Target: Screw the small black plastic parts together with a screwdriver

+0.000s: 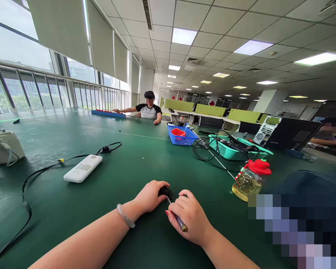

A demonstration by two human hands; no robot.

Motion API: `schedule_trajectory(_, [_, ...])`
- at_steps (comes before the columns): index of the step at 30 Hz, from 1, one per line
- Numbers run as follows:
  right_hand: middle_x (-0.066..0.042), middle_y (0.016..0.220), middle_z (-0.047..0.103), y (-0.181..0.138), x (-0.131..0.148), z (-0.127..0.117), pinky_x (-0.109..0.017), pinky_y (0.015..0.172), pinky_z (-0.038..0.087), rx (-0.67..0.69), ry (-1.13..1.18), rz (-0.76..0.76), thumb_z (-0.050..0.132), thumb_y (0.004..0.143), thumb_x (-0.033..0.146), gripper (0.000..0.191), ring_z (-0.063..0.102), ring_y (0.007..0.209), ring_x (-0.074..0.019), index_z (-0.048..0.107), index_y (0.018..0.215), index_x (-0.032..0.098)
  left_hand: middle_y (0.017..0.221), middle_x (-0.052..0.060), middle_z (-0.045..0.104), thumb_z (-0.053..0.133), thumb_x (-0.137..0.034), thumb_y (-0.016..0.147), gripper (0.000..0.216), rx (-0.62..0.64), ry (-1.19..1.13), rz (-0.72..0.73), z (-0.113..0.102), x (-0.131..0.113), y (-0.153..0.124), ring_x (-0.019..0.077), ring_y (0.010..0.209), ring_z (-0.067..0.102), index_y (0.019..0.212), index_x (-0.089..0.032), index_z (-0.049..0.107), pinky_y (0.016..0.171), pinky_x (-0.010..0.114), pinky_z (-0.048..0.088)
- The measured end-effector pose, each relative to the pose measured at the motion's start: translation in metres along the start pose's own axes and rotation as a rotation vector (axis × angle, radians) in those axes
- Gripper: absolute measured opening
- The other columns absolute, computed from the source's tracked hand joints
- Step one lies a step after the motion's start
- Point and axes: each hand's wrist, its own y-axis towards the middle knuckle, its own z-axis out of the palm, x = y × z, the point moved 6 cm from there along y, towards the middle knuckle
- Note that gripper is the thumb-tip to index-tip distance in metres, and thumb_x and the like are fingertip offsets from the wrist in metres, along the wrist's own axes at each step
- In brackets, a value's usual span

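Note:
Low in the middle of the head view, my left hand (152, 195) is closed around a small black object (165, 191) on the green table. What kind of object it is, I cannot make out, as my fingers cover part of it. A pale bangle (126, 216) circles my left wrist. Just to the right, my right hand (190, 213) grips a screwdriver (181, 224) by its dark handle. The thin metal shaft points up and left, with its tip at the black object.
On the green table (123, 172) lie a white power bank (83, 169) and a black cable (30, 175). A red-lidded glass jar (249, 183), a teal basket (229, 151) of cables and a blue basket (182, 139) stand right. A person (149, 108) sits at the far end.

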Motion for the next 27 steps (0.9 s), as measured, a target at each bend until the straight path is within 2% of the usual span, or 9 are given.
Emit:
schedule_trajectory(10, [0.003,0.058,0.050,0.001,-0.002,-0.005,-0.032,0.080,0.039,-0.021,-0.032,-0.002,0.048,0.091,0.016,0.022,0.041,0.055,-0.0124,0.055,0.071,0.020,0.108,0.004,0.069,0.065,-0.023,0.078,0.044,0.001,-0.014,-0.047,0.000,0.004,0.002,0.0227,0.102,0.063,0.122,-0.026,0.060,0.094,0.036,0.047])
schedule_trajectory(16, [0.002,0.060,0.052,-0.002,-0.022,-0.007,-0.031,0.077,0.038,-0.005,-0.005,0.134,0.047,0.094,0.018,0.022,0.044,0.057,-0.0126,0.055,0.073,0.019,0.112,0.005,0.069,0.067,-0.023,0.077,0.046,0.003,-0.035,-0.037,0.001,0.003,0.002,0.0231,0.105,0.062,0.123,-0.025,0.059,0.095,0.035,0.047])
schedule_trajectory(19, [0.001,0.065,0.058,-0.007,-0.037,-0.001,-0.031,0.074,0.038,0.046,0.071,0.288,0.047,0.095,0.024,0.023,0.048,0.060,-0.0135,0.057,0.074,0.020,0.115,0.005,0.069,0.068,-0.024,0.077,0.050,0.004,-0.035,-0.042,-0.001,0.002,0.002,0.0239,0.108,0.062,0.126,-0.024,0.057,0.096,0.035,0.047])
schedule_trajectory(22, [-0.001,0.069,0.061,-0.018,-0.059,0.007,-0.029,0.067,0.040,0.056,0.222,0.558,0.051,0.093,0.033,0.025,0.052,0.063,-0.0151,0.059,0.073,0.021,0.115,0.003,0.070,0.067,-0.022,0.078,0.053,0.010,-0.027,-0.020,-0.002,-0.001,0.001,0.0234,0.109,0.062,0.130,-0.025,0.054,0.097,0.035,0.046])
schedule_trajectory(25, [-0.001,0.069,0.061,-0.033,-0.082,0.014,-0.026,0.057,0.042,-0.027,0.443,0.841,0.060,0.086,0.044,0.025,0.055,0.062,-0.0159,0.061,0.075,0.020,0.116,0.003,0.070,0.066,-0.022,0.079,0.058,0.021,-0.015,-0.006,-0.001,-0.002,0.001,0.0231,0.110,0.061,0.135,-0.026,0.050,0.099,0.036,0.045])
schedule_trajectory(27, [-0.003,0.075,0.064,-0.040,-0.091,0.014,-0.026,0.058,0.046,-0.117,0.553,0.937,0.065,0.080,0.047,0.028,0.058,0.064,-0.0170,0.065,0.085,0.019,0.116,0.005,0.069,0.064,-0.024,0.080,0.058,0.026,0.001,-0.007,0.000,-0.002,0.000,0.0234,0.110,0.060,0.136,-0.025,0.050,0.099,0.037,0.045])
